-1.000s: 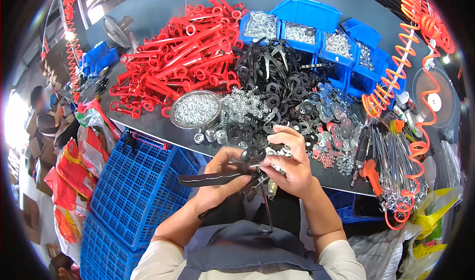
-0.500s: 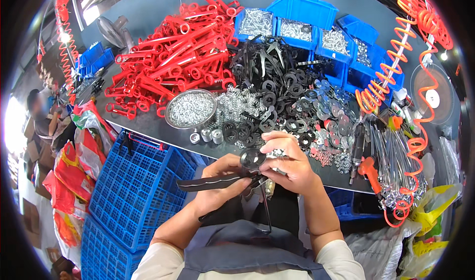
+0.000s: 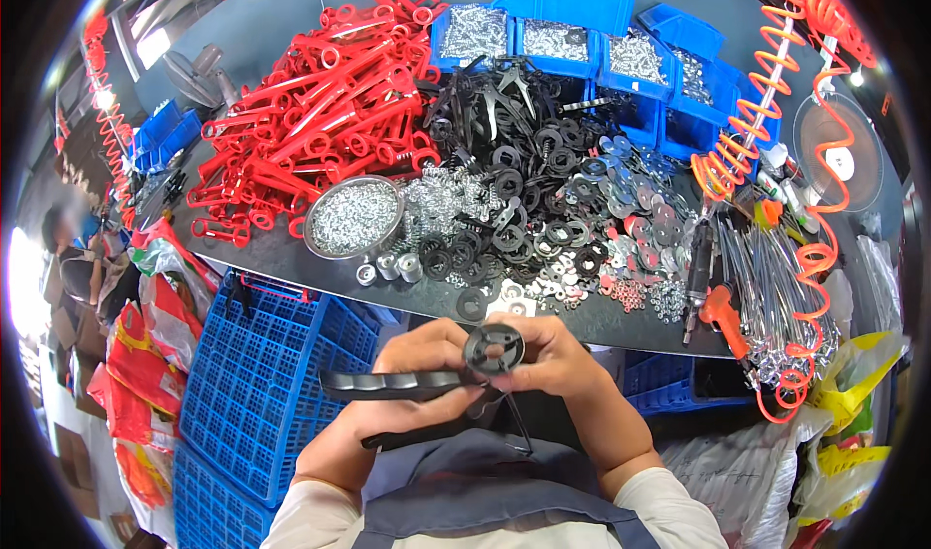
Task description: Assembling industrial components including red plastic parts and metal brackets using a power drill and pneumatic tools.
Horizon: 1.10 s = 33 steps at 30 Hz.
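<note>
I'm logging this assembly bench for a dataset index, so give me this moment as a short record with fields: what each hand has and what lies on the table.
left hand: grips a long black handle, held level
right hand: holds a round black disc part at the handle's end
table: dark top
on table, left: pile of red handles; metal bowl of small screws
on table, middle: black ring parts, silver washers
far edge: blue bins of hardware
below table: blue crate

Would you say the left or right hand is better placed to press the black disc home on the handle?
Right, probably. The right hand already pinches the disc, while the left hand grips the handle.
</note>
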Each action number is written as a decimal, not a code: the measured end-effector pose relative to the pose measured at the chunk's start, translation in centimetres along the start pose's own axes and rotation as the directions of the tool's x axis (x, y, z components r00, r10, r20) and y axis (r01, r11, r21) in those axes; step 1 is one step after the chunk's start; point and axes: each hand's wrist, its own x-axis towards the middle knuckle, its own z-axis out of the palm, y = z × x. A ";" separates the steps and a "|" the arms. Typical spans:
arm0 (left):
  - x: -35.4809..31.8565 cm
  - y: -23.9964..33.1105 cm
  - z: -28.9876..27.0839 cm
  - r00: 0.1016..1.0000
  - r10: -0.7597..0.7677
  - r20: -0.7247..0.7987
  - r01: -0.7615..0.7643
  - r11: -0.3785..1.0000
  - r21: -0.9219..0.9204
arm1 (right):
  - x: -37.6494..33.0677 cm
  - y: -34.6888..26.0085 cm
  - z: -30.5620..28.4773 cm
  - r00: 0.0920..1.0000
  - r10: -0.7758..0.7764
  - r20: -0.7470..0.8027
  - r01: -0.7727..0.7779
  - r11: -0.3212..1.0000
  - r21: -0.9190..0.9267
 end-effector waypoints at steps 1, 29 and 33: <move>0.0 -0.3 0.3 0.999 0.041 0.007 -0.042 0.999 0.029 | -0.4 0.4 0.1 1.000 0.002 0.004 -0.002 1.000 0.004; -4.7 -5.6 0.6 0.924 -0.342 -0.168 0.257 0.885 -0.389 | 14.4 4.4 -17.2 0.951 -0.301 -0.066 0.011 0.246 -0.969; -3.7 -4.3 1.7 0.987 -0.143 -0.073 0.118 0.955 -0.273 | 14.0 3.4 -16.6 0.872 -0.411 -0.266 -0.127 0.334 -0.934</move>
